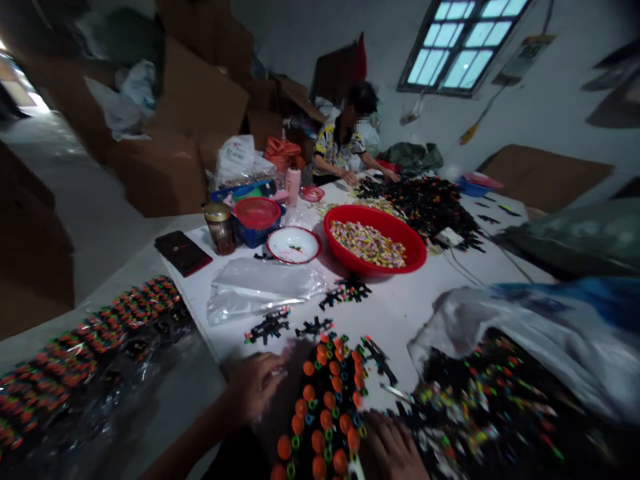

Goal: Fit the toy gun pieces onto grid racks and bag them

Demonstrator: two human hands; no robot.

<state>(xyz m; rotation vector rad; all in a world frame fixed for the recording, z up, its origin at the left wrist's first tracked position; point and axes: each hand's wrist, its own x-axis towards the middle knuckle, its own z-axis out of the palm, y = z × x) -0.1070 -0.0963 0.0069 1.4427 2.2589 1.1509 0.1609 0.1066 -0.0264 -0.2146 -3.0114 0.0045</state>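
In front of me lies a dense bunch of black toy pieces with orange round tips (326, 420) and small green and blue rings. My left hand (257, 387) is to the left of this bunch, at the table's near edge, fingers loosely bent and apart with nothing visible in them. Close against the bunch's right side, my right hand (393, 445) lies with its fingers stretched out; its lower part is cut off by the frame. Small black toy guns (269, 325) lie just beyond, and another toy gun (379, 359) is above my right hand.
A red basin (417, 250) of small colourful pieces, a white plate (287, 235), clear plastic bags (263, 287) and a jar (220, 230) stand on the table. An open sack (465, 310) of toy parts is at right. A co-worker (340, 143) handles a black pile (430, 203) across the table.
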